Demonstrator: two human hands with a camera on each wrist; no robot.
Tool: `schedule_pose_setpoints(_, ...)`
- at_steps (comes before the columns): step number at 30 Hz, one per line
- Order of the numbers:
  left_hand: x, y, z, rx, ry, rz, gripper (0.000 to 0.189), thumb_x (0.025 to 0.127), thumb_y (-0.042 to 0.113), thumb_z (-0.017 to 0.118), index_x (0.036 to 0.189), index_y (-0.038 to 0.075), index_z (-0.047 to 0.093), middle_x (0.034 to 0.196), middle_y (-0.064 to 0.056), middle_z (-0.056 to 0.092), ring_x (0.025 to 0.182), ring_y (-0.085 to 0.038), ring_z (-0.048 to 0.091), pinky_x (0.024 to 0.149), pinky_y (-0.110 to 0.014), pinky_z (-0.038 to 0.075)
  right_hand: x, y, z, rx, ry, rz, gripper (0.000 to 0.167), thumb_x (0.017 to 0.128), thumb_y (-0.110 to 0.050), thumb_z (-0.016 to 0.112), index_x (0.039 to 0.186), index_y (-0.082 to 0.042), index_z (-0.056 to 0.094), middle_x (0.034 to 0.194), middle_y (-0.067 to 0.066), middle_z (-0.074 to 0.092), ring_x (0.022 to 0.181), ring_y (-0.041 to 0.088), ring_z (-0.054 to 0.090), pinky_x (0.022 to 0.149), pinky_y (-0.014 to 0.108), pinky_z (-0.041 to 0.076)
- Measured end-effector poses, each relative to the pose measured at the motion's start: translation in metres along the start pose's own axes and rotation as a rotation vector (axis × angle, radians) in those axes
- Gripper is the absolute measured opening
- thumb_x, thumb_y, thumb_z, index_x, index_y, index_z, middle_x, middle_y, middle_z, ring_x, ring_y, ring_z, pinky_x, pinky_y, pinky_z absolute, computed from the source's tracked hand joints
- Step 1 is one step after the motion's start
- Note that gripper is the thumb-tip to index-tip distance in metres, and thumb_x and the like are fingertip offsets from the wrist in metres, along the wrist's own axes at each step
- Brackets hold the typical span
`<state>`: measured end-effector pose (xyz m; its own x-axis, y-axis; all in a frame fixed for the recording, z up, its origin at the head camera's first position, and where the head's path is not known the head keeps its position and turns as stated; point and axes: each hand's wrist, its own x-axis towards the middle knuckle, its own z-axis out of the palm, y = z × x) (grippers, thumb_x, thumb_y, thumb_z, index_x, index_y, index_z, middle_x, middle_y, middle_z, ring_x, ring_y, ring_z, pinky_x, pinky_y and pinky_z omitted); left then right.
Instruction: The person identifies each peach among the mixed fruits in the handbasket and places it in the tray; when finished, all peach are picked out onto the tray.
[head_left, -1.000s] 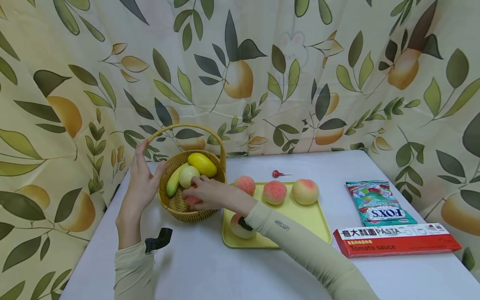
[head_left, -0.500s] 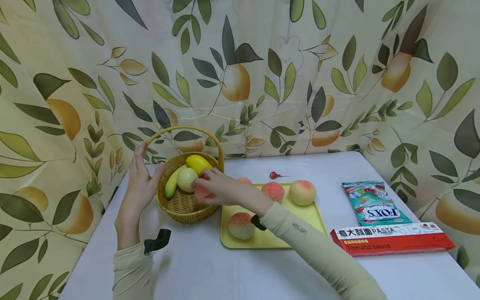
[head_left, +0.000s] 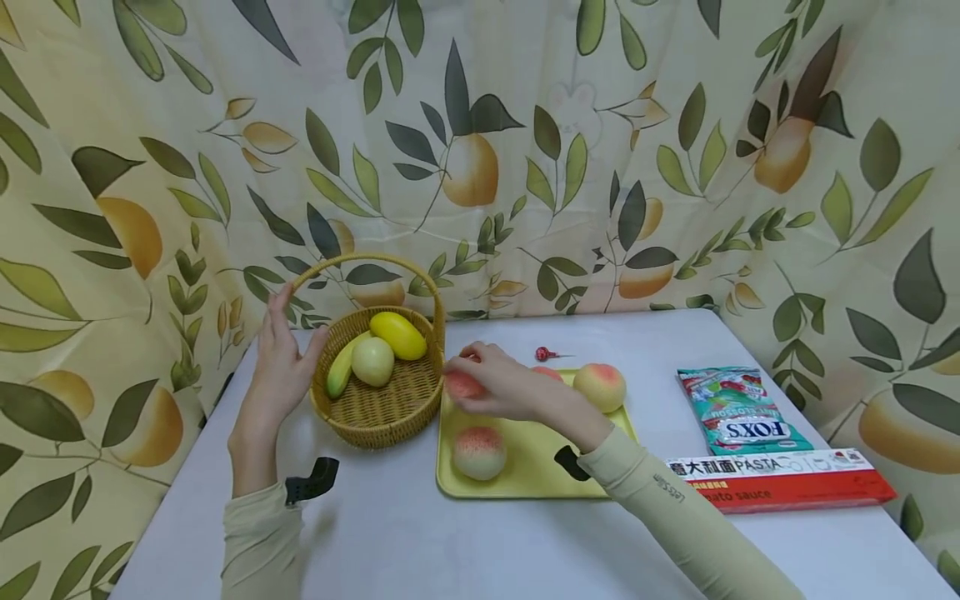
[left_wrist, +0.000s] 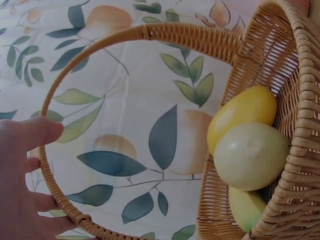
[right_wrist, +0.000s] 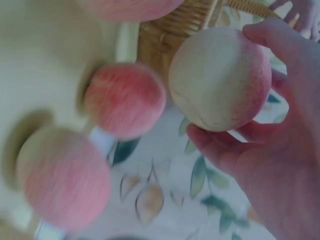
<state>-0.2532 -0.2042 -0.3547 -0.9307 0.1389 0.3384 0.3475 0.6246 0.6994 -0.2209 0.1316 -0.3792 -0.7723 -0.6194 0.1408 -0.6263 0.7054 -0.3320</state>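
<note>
My right hand (head_left: 502, 383) grips a pink-and-white peach (right_wrist: 215, 80) by its sides, above the left part of the yellow tray (head_left: 525, 479). Around it on the tray lie a pale peach (head_left: 480, 454) in front, a yellow-pink peach (head_left: 600, 387) at the back right, and a red peach (right_wrist: 127, 100), mostly hidden by my hand in the head view. Beside the wicker basket (head_left: 390, 433), my left hand (head_left: 281, 371) touches its handle (left_wrist: 90, 47) with straight fingers. Inside are a yellow mango-like fruit (head_left: 399, 335), a round pale-green fruit (head_left: 372, 361) and a long yellow-green fruit (head_left: 341, 371).
A small red item with a thin stem (head_left: 551, 354) lies behind the tray. To the right are a teal FOX'S bag (head_left: 738, 408) and a red-and-white pasta box (head_left: 795, 483), partly covered by the right sleeve. A patterned curtain (head_left: 480, 167) hangs behind the table.
The right hand has lifted the peach out of the basket and carried it right, over the tray. My left hand stays at the basket handle. The head view has shifted slightly.
</note>
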Motion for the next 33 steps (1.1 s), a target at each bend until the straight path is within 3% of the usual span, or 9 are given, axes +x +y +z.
schedule_pose_setpoints(5, -0.002, 0.0, 0.0, 0.002, -0.002, -0.003, 0.08, 0.107, 0.04, 0.05, 0.165, 0.026, -0.004, 0.174, -0.015, -0.005, 0.159, -0.048, 0.002, 0.118, -0.079, 0.013, -0.037, 0.008, -0.009, -0.011, 0.004, 0.072, 0.048, 0.092, -0.03, 0.07, 0.137, -0.021, 0.059, 0.132, 0.014, 0.059, 0.115, 0.027, 0.06, 0.097, 0.043, 0.053)
schedule_pose_setpoints(10, -0.001, 0.001, -0.002, 0.005, 0.021, 0.035, 0.08, 0.107, 0.038, 0.051, 0.165, 0.021, -0.002, 0.174, -0.017, 0.002, 0.158, -0.049, 0.008, 0.119, -0.077, 0.014, -0.071, 0.013, -0.018, 0.01, 0.004, 0.153, 0.059, 0.089, -0.032, 0.076, 0.14, -0.013, 0.054, 0.135, 0.01, 0.058, 0.12, 0.024, 0.059, 0.101, 0.042, 0.055)
schedule_pose_setpoints(18, 0.0, 0.002, -0.001, 0.012, -0.006, 0.009, 0.08, 0.107, 0.038, 0.05, 0.165, 0.025, -0.005, 0.174, -0.016, -0.008, 0.157, -0.052, 0.002, 0.116, -0.082, 0.011, -0.112, 0.023, -0.012, -0.06, 0.053, 0.218, 0.065, 0.085, -0.03, 0.082, 0.139, -0.008, 0.053, 0.133, 0.015, 0.058, 0.118, 0.028, 0.061, 0.096, 0.045, 0.058)
schedule_pose_setpoints(21, 0.0, 0.001, -0.001, 0.016, -0.011, 0.0, 0.08, 0.107, 0.041, 0.049, 0.165, 0.026, -0.005, 0.174, -0.016, -0.01, 0.158, -0.052, 0.001, 0.116, -0.081, 0.011, -0.118, 0.027, -0.006, -0.09, 0.061, 0.191, 0.064, 0.084, -0.024, 0.084, 0.139, -0.006, 0.055, 0.135, 0.018, 0.057, 0.123, 0.031, 0.059, 0.099, 0.047, 0.057)
schedule_pose_setpoints(25, -0.001, 0.0, -0.002, 0.015, -0.01, -0.001, 0.08, 0.107, 0.043, 0.048, 0.165, 0.026, -0.005, 0.174, -0.016, -0.01, 0.158, -0.051, 0.0, 0.116, -0.081, 0.01, -0.121, 0.031, 0.004, -0.182, 0.066, 0.115, 0.059, 0.081, -0.019, 0.085, 0.135, -0.012, 0.06, 0.132, 0.011, 0.057, 0.118, 0.026, 0.058, 0.096, 0.041, 0.058)
schedule_pose_setpoints(29, 0.0, 0.0, -0.001, 0.012, -0.001, 0.014, 0.08, 0.107, 0.04, 0.049, 0.165, 0.024, -0.004, 0.174, -0.017, -0.007, 0.158, -0.051, 0.002, 0.118, -0.08, 0.01, -0.12, 0.033, 0.013, -0.315, 0.069, 0.052, 0.056, 0.078, -0.021, 0.087, 0.13, -0.017, 0.065, 0.126, 0.006, 0.06, 0.112, 0.025, 0.057, 0.092, 0.041, 0.055)
schedule_pose_setpoints(33, 0.001, 0.0, -0.001, 0.016, 0.006, 0.023, 0.08, 0.107, 0.041, 0.05, 0.165, 0.023, -0.002, 0.174, -0.016, -0.004, 0.159, -0.049, 0.003, 0.119, -0.078, 0.011, -0.118, 0.035, 0.023, -0.344, 0.055, 0.028, 0.054, 0.077, -0.025, 0.088, 0.126, -0.018, 0.067, 0.124, 0.008, 0.062, 0.115, 0.027, 0.057, 0.091, 0.042, 0.052)
